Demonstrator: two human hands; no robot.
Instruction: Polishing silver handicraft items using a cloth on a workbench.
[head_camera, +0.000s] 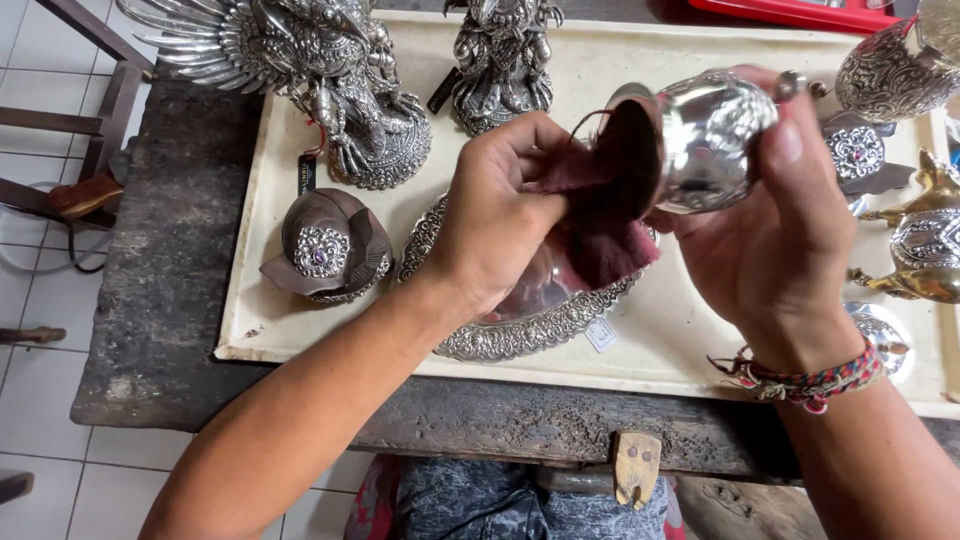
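left hand (495, 215) pinched shut on a maroon cloth (600, 215), pressed into the mouth of a silver cup (705, 140). right hand (775, 215) wraps the cup, tilted above the ornate silver tray (500, 335). judgement: interior wipe underway, outside already bright.

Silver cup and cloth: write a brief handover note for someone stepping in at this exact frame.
Right hand grips the silver cup, tipped sideways above the cream tray.
Left hand presses a dark red cloth into the cup's mouth.
Below them lies an oval silver dish; a shell-shaped box sits to its left.
Done: cup lifted, cloth at its opening.
Left: cannot tell how much of the cup is wiped.
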